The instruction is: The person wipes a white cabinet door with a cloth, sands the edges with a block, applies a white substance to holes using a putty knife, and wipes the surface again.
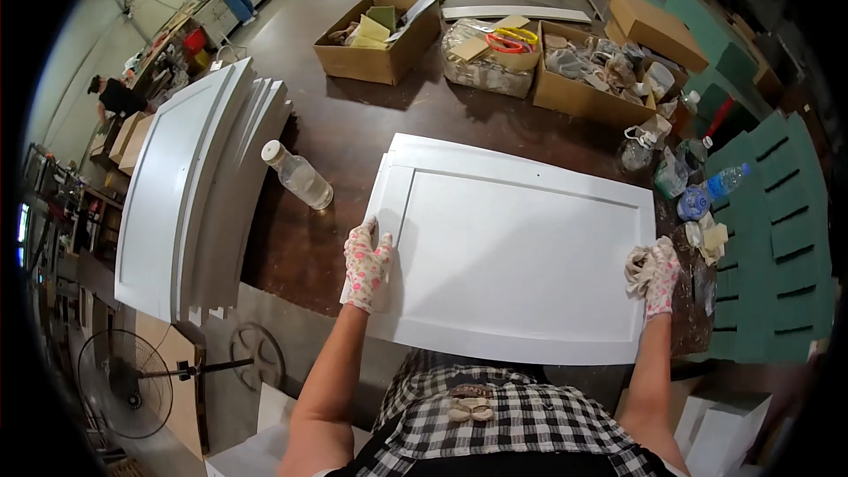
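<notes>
A white cabinet door [521, 238] with a raised frame lies in front of me on the dark brown table, its near edge reaching past the table's edge. My left hand [365, 267], in a floral glove, grips the door's left edge. Another white edge shows beneath the door there, perhaps a second panel. At the right edge, my right hand [662, 278], also gloved, is closed on a crumpled beige rag [647, 269]. Its fingers are partly hidden by the cloth. A clear bottle with a pale cap [299, 177] stands to the left of the door.
White doors [190, 185] are stacked at the left. Cardboard boxes [358, 62] of sanding pads and rags line the table's far side, with yellow and red tape rolls [512, 38] between them. Plastic bottles [726, 181] crowd the right edge beside green slotted panels [768, 238]. A fan [128, 380] stands lower left; two people work far left.
</notes>
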`<state>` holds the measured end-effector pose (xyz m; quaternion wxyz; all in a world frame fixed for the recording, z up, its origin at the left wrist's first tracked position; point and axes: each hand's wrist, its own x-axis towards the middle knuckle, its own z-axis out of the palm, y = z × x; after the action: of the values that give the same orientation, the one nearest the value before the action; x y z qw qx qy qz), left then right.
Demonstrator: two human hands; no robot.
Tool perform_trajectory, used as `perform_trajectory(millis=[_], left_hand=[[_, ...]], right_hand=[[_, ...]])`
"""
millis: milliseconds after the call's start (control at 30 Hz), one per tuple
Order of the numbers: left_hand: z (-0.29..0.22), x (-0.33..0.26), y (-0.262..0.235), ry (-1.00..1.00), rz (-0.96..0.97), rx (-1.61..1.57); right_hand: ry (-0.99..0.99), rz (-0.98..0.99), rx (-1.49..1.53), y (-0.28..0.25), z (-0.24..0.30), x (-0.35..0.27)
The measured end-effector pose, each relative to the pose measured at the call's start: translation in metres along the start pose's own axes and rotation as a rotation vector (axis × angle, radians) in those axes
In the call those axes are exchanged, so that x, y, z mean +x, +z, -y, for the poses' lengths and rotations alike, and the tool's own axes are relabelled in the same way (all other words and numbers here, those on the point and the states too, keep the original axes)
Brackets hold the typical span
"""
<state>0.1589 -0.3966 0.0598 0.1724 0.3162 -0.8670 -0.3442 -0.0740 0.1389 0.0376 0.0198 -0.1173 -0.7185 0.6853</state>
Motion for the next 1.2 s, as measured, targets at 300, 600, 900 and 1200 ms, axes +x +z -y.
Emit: perform_trajectory(millis=[300,600,900,1200], left_hand=[[-0.045,0.018,-0.083,-0.31,-0.208,-0.952],[-0.096,0.027,-0.131,-0.051,-0.338,-1.251],[-0.079,-0.057,-0.124,-0.511,0.445,-1.58],[-0.062,-0.115,-0.133,-0.707,0.351,-1.436]], right_hand=[[-0.171,-0.094,0.242,0.011,0.129,-0.026],[-1.151,-0.253,-0.723,0.022,0.12,-0.032],[-0.691,-0.075,-0.345,0.009,0.073,-0.081],[-0.449,0.046,-0.115,0.024,0.061,-0.075]])
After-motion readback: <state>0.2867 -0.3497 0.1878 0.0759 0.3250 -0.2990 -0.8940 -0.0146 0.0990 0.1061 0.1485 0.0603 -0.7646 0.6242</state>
